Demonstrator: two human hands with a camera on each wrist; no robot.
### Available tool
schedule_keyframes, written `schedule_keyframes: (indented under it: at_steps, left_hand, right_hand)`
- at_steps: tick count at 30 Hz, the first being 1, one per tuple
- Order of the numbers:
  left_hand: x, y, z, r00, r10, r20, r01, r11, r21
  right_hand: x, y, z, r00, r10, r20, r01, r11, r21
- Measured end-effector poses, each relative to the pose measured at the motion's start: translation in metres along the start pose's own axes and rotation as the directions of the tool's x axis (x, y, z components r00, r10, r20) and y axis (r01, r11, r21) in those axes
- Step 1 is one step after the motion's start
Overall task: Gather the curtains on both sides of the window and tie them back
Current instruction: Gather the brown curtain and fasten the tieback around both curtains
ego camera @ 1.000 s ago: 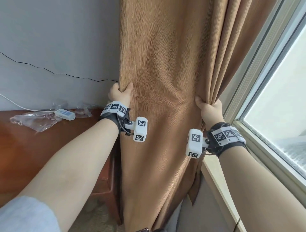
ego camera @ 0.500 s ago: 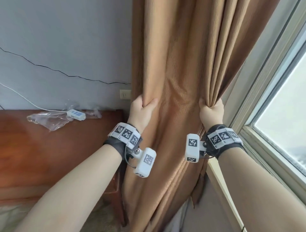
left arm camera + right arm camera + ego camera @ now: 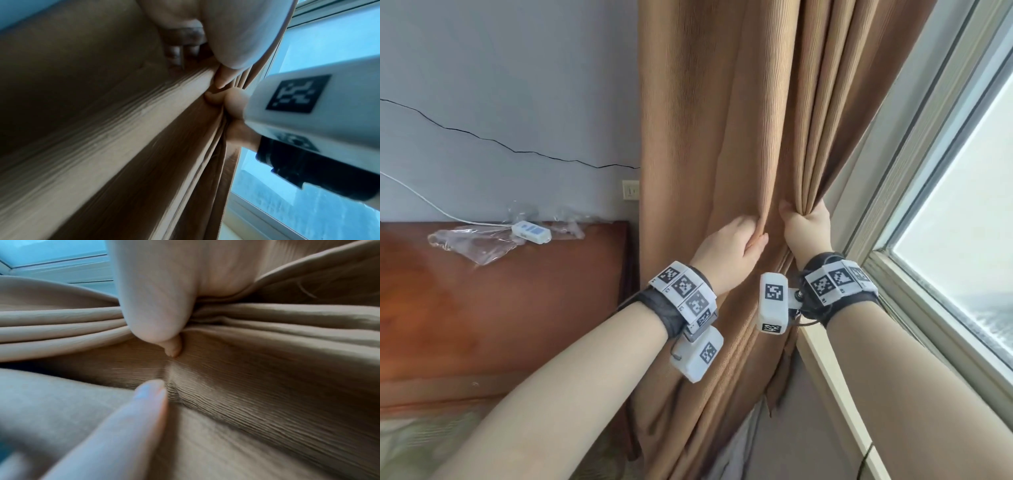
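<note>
grey cracked wall (image 3: 500, 85), window (image 3: 962, 219) at right. left hand (image 3: 729, 253) and right hand (image 3: 806, 229) both clench the ribbed tan fabric curtain (image 3: 722, 137); loose outer folds may slip free untied.

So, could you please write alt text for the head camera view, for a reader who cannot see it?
Two bare hands bunch a brown curtain beside a window: the left hand grips a fold, the right hand clutches gathered pleats. To the left, a white remote and clear plastic wrap lie on a wooden surface.
</note>
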State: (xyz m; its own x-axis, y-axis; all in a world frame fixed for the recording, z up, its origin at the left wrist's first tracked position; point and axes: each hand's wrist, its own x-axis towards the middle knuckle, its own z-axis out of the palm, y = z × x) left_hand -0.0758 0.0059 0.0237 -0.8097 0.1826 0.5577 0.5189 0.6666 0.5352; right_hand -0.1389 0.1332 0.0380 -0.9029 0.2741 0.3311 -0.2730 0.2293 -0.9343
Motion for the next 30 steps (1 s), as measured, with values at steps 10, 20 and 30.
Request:
schedule_keyframes:
  at_steps: [10, 20, 30]
  left_hand:
    - [0.012, 0.014, 0.037, 0.976, -0.055, 0.211, 0.066, 0.997, -0.044]
    - [0.021, 0.020, 0.036, 0.937, -0.048, 0.347, 0.068, 0.997, -0.046]
    - [0.027, -0.007, 0.038, 0.868, -0.010, 0.497, 0.044, 0.997, -0.057]
  right_hand:
    - [-0.016, -0.007, -0.018, 0.966, 0.193, 0.172, -0.244, 0.900, 0.362]
    - [-0.022, -0.010, -0.022, 0.963, 0.050, 0.265, -0.123, 0.956, 0.267]
    - [-0.010, -0.003, -0.015, 0.996, -0.012, 0.086, 0.016, 0.999, -0.041]
